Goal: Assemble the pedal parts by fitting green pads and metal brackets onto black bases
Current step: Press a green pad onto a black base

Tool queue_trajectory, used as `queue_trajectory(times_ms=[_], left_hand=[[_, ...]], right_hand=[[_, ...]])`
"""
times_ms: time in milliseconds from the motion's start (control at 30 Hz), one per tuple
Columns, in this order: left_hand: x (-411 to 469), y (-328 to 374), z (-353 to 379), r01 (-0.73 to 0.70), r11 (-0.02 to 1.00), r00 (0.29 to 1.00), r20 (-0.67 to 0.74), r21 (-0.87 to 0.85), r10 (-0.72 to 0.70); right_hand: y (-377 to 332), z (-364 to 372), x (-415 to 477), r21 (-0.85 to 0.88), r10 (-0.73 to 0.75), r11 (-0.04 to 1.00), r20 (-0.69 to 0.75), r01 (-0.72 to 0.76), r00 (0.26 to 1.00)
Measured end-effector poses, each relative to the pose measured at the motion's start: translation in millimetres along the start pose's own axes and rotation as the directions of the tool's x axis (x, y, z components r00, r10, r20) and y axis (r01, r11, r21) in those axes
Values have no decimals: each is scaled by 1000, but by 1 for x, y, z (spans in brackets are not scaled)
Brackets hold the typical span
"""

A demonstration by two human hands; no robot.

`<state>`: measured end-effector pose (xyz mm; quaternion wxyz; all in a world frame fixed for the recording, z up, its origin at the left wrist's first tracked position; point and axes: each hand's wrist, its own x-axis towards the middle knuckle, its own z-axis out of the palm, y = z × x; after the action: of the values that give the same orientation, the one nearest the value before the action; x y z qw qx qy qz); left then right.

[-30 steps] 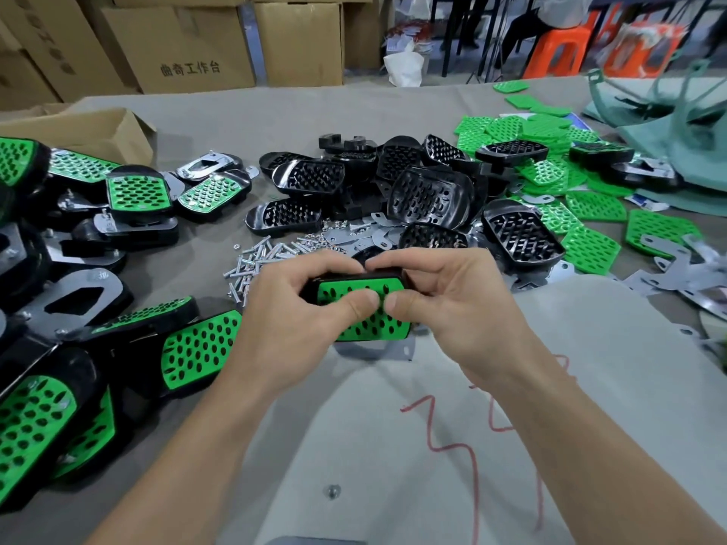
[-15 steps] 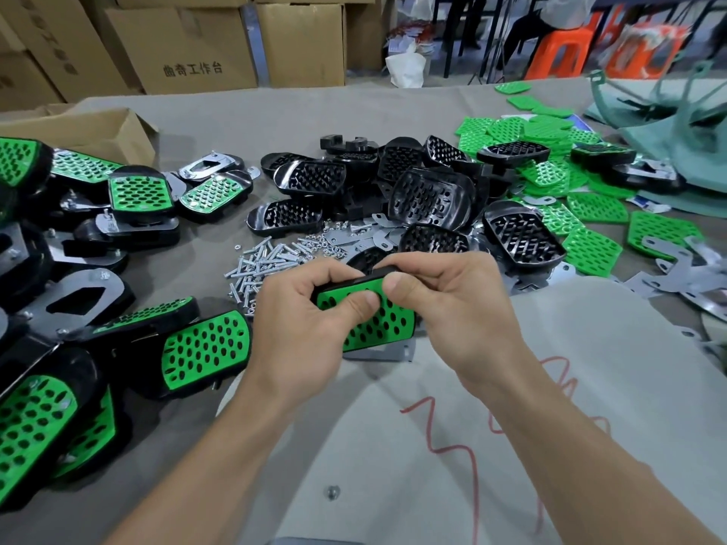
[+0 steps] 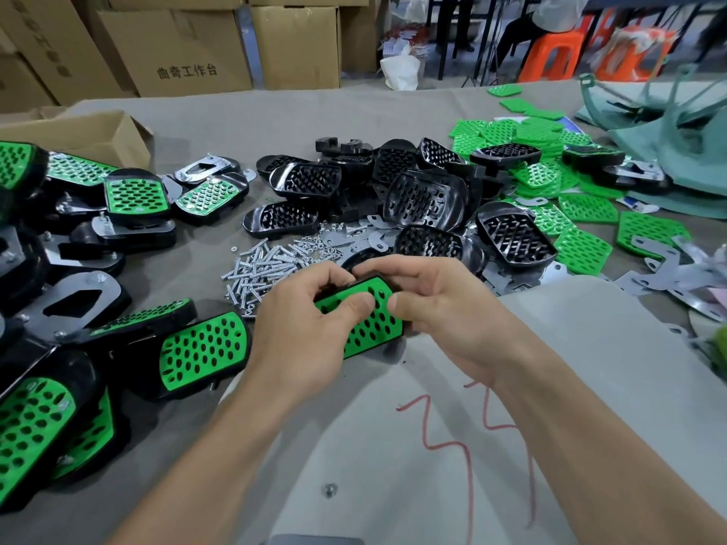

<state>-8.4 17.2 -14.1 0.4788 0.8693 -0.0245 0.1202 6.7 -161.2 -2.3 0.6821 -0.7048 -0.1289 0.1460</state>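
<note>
A black pedal base with a perforated green pad [image 3: 369,326] on its top is held between both hands just above the table's middle. My left hand [image 3: 310,328] grips its left end, thumb pressing on the pad. My right hand [image 3: 436,308] grips its right end, thumb on the pad's edge and fingers curled over the far side. Bare black bases [image 3: 425,198] are heaped beyond the hands. Loose green pads [image 3: 582,249] spread to the right. Flat metal brackets [image 3: 653,277] lie at the far right.
Several finished pedals [image 3: 200,352] with green pads are stacked along the left. A pile of silver screws [image 3: 263,269] lies just beyond my left hand. A grey board [image 3: 590,367] with red scribbles covers the near right. Cardboard boxes [image 3: 177,53] stand behind the table.
The pedal has tilted so that more of the green pad faces up. Both hands have shifted a little with it and keep their grip.
</note>
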Motion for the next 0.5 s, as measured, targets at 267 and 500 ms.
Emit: queue_trajectory(times_ms=[267,500], left_hand=[[0,6,-5,-74,993,997,12,-94,76],[-4,2,2,-141,985,987,-93,-103,132]], right_hand=[[4,8,0,-195,-205,965,-133,177,970],[4,10,2,-159,-207,970,-127,186,970]])
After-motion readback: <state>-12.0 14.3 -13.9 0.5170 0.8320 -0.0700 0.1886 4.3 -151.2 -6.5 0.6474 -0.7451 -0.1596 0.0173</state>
